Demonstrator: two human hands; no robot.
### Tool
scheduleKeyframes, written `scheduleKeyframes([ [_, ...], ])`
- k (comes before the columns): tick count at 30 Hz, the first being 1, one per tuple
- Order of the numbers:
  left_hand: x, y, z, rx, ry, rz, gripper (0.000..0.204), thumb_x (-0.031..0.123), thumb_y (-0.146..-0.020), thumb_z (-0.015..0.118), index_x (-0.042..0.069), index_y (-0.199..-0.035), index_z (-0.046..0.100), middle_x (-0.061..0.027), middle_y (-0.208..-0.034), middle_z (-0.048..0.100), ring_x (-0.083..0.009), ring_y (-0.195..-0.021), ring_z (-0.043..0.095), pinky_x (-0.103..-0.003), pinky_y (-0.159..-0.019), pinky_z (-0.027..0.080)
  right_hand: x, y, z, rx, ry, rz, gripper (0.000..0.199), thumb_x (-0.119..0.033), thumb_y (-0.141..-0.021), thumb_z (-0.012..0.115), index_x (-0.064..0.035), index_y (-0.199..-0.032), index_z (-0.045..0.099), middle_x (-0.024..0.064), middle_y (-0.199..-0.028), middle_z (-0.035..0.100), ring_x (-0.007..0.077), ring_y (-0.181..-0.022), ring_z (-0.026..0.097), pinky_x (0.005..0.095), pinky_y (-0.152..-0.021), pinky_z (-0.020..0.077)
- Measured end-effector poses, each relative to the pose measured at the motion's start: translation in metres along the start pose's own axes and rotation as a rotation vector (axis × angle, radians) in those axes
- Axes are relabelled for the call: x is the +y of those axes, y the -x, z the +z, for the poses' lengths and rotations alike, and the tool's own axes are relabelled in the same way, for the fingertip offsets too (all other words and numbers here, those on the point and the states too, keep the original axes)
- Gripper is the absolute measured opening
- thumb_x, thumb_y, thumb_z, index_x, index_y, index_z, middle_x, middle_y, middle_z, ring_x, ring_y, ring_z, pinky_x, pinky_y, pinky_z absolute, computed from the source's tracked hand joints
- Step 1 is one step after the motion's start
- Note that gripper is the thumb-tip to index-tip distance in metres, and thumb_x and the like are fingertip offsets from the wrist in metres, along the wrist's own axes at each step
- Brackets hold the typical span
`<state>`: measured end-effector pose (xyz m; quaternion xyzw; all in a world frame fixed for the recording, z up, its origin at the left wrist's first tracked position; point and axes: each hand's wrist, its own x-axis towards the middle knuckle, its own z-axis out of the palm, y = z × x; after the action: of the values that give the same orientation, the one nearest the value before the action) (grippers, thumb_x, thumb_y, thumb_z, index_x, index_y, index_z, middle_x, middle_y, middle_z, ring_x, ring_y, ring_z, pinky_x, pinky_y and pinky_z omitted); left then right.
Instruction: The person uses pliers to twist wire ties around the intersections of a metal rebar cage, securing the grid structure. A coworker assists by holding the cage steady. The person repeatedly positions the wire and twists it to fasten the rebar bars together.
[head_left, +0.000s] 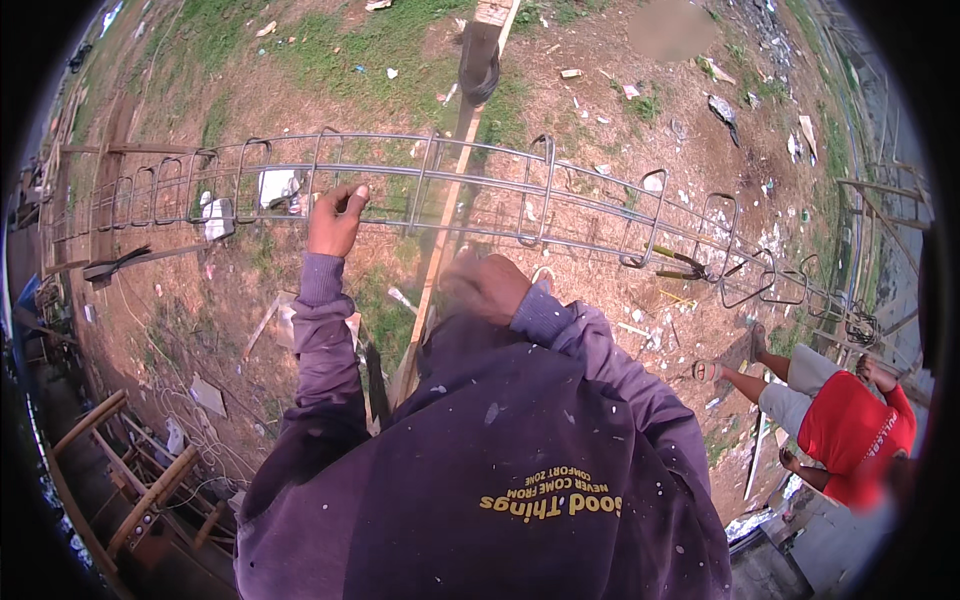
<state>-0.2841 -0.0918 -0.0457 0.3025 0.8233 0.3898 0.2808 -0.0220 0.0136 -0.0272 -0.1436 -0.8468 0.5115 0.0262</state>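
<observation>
A long steel rebar cage (480, 181) with bent stirrups runs across in front of me. My left hand (336, 218) is closed at the cage's near lower bar, beside a stirrup (315, 160). Its thumb and fingers are drawn together, and whatever they pinch is hidden. Nearer my chest, right of a wooden pole (440, 240), my right hand (490, 287) is smeared by motion, so its fingers are unclear. To the right, a tool with yellow and black handles (683, 263) lies at the near side of the cage.
A person in a red shirt (858, 425) is at the right. A dark object (480, 62) sits on the wooden pole's far end, and another dark piece (115, 266) rests at the left. Wooden framing (150, 500) stands lower left. Litter lies across dirt and grass (340, 55).
</observation>
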Motion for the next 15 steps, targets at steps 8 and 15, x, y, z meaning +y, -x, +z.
scheduleKeyframes([
  [8, -0.057, 0.0, 0.019, -0.002, -0.205, 0.063, 0.032, 0.027, -0.09, 0.064, 0.001, -0.107, 0.071, -0.02, -0.098, 0.071, -0.0337, -0.094, 0.068, -0.041, -0.083, 0.052, 0.047, -0.071, 0.062, -0.063, 0.219, -0.085, 0.013, -0.022, -0.087, 0.06, -0.0179, -0.091, 0.071, 0.0123, -0.081, 0.068, 0.0337, -0.073, 0.066, 0.0473, -0.066, 0.0503],
  [15, -0.088, -0.028, 0.036, -0.341, -0.09, 0.113, 0.031, 0.022, -0.091, 0.065, -0.002, -0.111, 0.07, -0.0154, -0.096, 0.073, -0.0204, -0.086, 0.069, -0.033, -0.078, 0.053, 0.067, -0.081, 0.082, 0.173, 0.44, -0.153, 0.007, -0.014, -0.069, 0.065, -0.0086, -0.072, 0.06, 0.0096, -0.072, 0.057, 0.0301, -0.079, 0.06, 0.0415, -0.074, 0.0461],
])
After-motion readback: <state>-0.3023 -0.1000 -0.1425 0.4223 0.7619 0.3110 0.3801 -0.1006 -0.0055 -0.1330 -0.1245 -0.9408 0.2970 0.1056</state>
